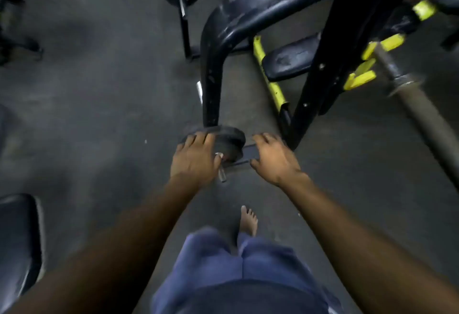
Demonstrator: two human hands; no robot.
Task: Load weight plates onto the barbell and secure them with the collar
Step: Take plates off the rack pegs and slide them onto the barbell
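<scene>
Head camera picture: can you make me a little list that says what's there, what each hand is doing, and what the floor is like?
place: a gym with a dark floor
left hand: fingers curled over the edge of a black weight plate
right hand: reaching to the other side of the plate; whether it grips is too blurred to tell
plate: down near the floor by the black bench frame
barbell: bare sleeve on the yellow hooks, no plates
collar: not seen
person: blue shorts, bare foot
</scene>
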